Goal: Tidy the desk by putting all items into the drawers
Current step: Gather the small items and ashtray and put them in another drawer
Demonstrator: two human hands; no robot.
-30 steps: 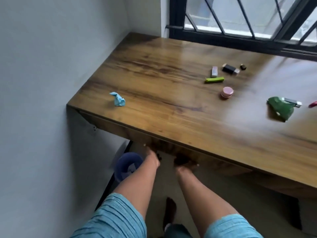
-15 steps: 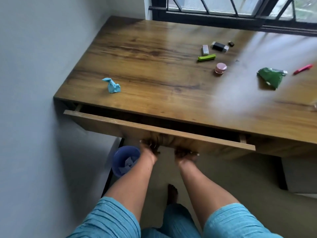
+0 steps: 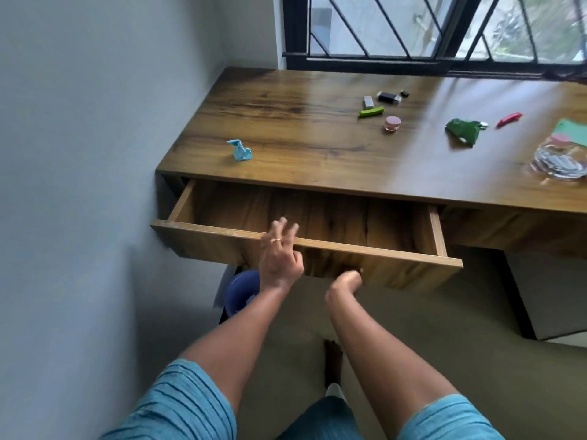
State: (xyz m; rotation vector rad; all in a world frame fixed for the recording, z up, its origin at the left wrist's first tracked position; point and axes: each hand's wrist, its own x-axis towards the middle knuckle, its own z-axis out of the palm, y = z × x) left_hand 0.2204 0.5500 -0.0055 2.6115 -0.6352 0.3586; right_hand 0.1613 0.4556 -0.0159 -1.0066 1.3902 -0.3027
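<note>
While open, the boxy drawer (image 3: 349, 214) shows wood-grain.

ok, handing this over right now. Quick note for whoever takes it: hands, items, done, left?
Left hand: open, raised over the front of the wooden drawer, holding nothing.
Right hand: at the drawer front's lower edge, fingers hidden.
Done: drawer pulled out; no item visible inside.
On the wooden desk: blue folded-paper figure, green stick, small grey block, black rectangular case, pink-lidded jar, crumpled green wrapper, red pen-like item, clear glass dish.
Left: move all of them into the drawer, then close it.
</note>
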